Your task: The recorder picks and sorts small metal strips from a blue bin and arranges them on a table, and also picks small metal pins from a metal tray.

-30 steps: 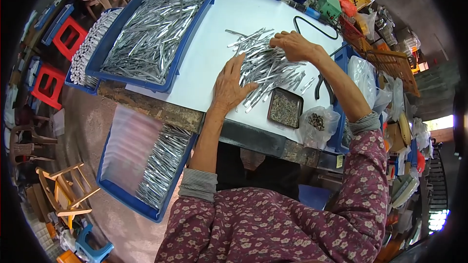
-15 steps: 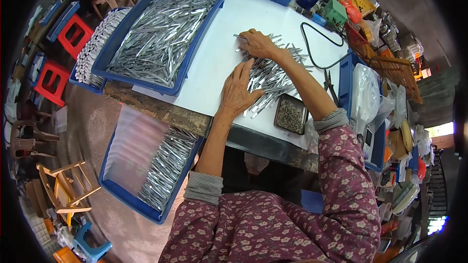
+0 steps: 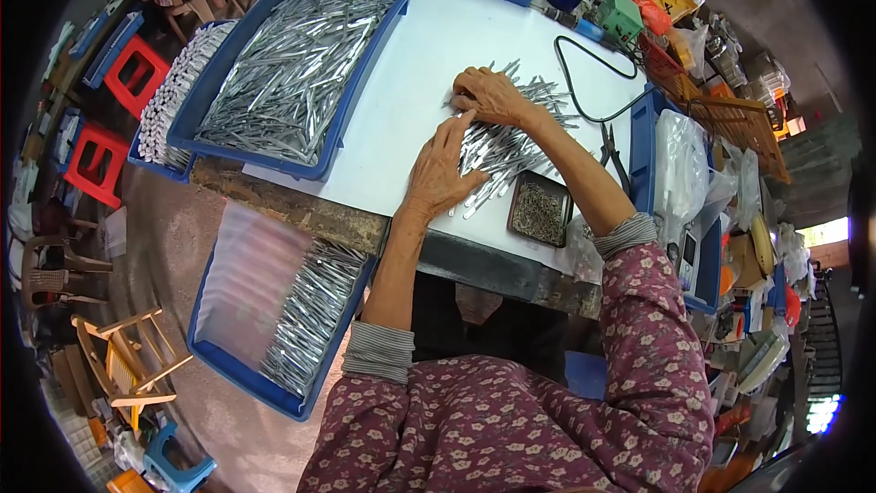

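A loose heap of silvery metal strips (image 3: 497, 151) lies on the white tabletop (image 3: 411, 64), just ahead of the person. Most have their long axes slanting, near ends toward the person and leftward, far ends away and to the right; some at the far side cross at flatter angles. The left hand (image 3: 440, 169) rests along the heap's left edge, fingers stretched and thumb apart, gripping nothing I can see. The right hand (image 3: 493, 96) is curled at the far left of the heap, beside the left fingertips; I can't tell whether it pinches a strip. A second ago it was over the far right side; now its forearm (image 3: 570, 164) crosses the heap. Close by sit a small dark tray (image 3: 513, 205) of bits and, farther right, pliers (image 3: 613, 160).
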Motion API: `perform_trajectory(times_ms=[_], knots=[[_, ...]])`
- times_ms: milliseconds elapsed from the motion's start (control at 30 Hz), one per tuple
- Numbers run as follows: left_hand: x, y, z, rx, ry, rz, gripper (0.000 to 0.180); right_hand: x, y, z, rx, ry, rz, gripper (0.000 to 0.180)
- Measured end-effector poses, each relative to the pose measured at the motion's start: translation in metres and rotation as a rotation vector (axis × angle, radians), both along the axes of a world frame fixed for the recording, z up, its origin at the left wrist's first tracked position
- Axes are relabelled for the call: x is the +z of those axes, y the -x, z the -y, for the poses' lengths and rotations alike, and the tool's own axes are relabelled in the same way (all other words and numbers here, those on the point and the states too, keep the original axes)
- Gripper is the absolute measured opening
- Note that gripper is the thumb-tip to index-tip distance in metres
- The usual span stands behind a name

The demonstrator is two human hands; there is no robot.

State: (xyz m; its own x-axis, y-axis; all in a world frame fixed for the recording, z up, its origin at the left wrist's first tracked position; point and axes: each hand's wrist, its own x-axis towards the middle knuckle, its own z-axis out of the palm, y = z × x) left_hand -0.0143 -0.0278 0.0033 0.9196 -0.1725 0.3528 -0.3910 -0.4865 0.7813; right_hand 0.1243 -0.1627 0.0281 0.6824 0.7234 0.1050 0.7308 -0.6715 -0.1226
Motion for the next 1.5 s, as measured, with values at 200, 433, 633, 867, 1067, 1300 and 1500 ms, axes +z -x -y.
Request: perform_trajectory(times_ms=[200, 433, 633, 867, 1067, 1300, 1500], knots=[[0.004, 0.0, 0.001, -0.022, 0.024, -0.038, 0.077, -0.004, 0.001, 0.01, -0.018, -0.067, -0.046, 0.025], [-0.002, -0.004, 0.0, 0.12, 0.097, 0.066, 0.062, 0.009, 0.014, 0.025, -0.06, -0.242, 0.083, 0.016], [-0.003, -0.005, 0.0, 0.163, 0.083, 0.059, 0.057, 0.044, 0.034, 0.044, -0.024, -0.255, 0.092, 0.009], [-0.015, -0.004, -0.002, 0.223, 0.127, 0.07, 0.047, 0.093, 0.107, 0.064, 0.013, -0.122, 0.076, 0.009], [-0.02, -0.005, -0.002, 0.237, 0.166, 0.082, 0.037, 0.11, 0.2, 0.088, 0.052, -0.112, -0.044, 0.016], [-0.021, -0.007, -0.007, 0.327, 0.189, 0.076, 0.033, 0.074, 0.302, 0.1, 0.019, -0.284, -0.452, 0.015], [-0.02, -0.006, -0.001, 0.393, 0.236, 0.038, 0.029, -0.01, 0.374, 0.122, -0.234, -0.286, -0.839, 0.016]])
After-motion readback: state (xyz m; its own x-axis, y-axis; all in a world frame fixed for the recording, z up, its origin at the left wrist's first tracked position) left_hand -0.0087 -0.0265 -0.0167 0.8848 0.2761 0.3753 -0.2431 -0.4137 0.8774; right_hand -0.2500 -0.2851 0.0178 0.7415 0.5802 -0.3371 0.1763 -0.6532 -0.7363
